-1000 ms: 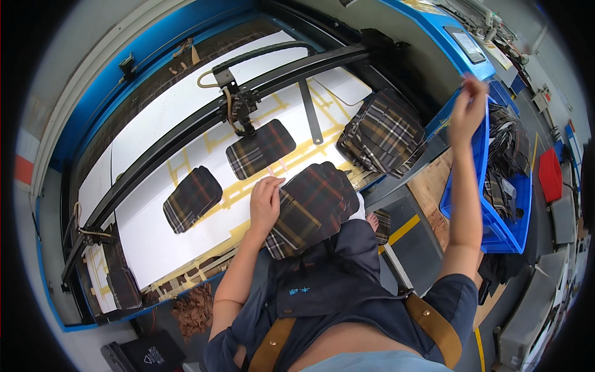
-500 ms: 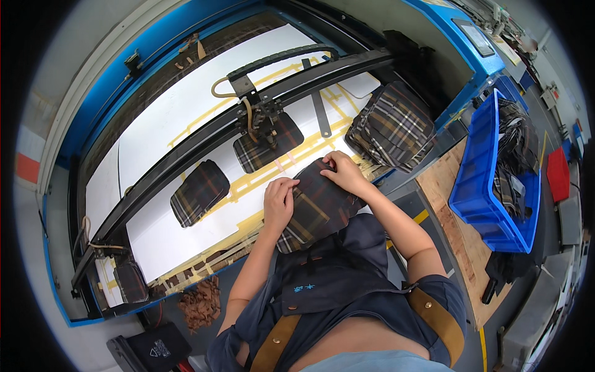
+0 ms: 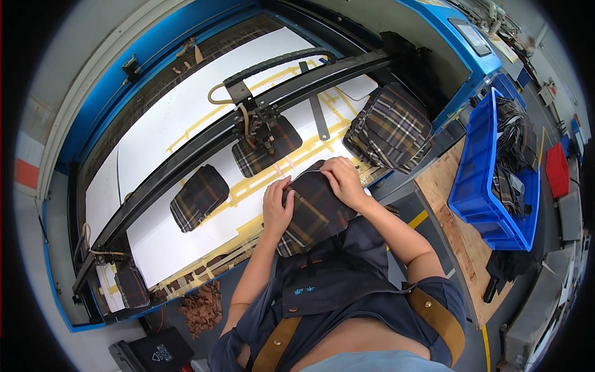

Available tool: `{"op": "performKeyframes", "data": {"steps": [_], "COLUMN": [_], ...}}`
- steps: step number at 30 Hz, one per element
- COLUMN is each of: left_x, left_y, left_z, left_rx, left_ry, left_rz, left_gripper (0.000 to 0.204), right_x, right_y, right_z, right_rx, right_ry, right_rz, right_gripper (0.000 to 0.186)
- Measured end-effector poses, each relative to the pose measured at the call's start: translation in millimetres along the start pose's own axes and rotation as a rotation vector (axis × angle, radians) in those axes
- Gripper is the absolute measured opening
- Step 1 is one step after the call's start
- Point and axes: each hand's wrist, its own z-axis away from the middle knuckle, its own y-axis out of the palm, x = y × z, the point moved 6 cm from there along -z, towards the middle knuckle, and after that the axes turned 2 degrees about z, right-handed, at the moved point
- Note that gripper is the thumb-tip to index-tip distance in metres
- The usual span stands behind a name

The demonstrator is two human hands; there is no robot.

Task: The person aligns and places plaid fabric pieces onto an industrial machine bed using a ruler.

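My left hand (image 3: 277, 208) grips the near stack of dark plaid fabric pieces (image 3: 315, 217) at its upper left edge. My right hand (image 3: 344, 183) pinches the upper right edge of the same stack, which rests at the front of the white cutting bed (image 3: 155, 248). Beyond my hands, the machine's cutting head (image 3: 257, 127) is over one plaid piece (image 3: 285, 146). A single plaid piece (image 3: 198, 197) lies to the left, and a thick plaid pile (image 3: 387, 127) sits to the right. A flat grey metal strip (image 3: 319, 115) lies behind them.
A blue bin (image 3: 465, 192) of plaid fabric stands at right on a wooden board (image 3: 440, 186). The black gantry (image 3: 161, 192) spans the bed. A control screen (image 3: 471, 37) is upper right, a red container (image 3: 556, 170) far right, brown scraps (image 3: 200, 307) on the floor below the bed.
My right hand came down from beside the blue bin onto the near stack's edge. My left hand stayed on the stack. The cutting head now sits farther over the middle plaid piece.
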Motion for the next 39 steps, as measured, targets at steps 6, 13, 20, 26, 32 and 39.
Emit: {"op": "performKeyframes", "data": {"steps": [6,13,20,26,32,39], "left_x": [2,5,-1,0,10,37], "left_y": [0,-5,-6,-8,-3,3], "left_z": [2,2,1,3,9,9], "left_rx": [0.034,-0.041,-0.029,-0.055,-0.004,0.079], "left_ry": [0.039,0.019,0.059,0.085,-0.104,-0.354], "left_rz": [-0.095,-0.071,-0.110,-0.085,0.007,0.258], "left_gripper": [0.017,0.008,0.006,0.007,0.011,0.014], "right_x": [-1,8,14,6,-37,-67], "right_y": [-2,-4,-3,-1,30,41], "right_z": [3,16,23,3,9,22], "right_rx": [-0.043,-0.037,-0.019,0.082,0.297,0.415], "right_ry": [0.047,-0.175,-0.213,0.037,0.416,0.635], "right_rz": [-0.003,0.151,0.142,-0.024,-0.462,-0.496], "right_gripper": [0.010,0.020,0.022,0.017,0.020,0.026]}}
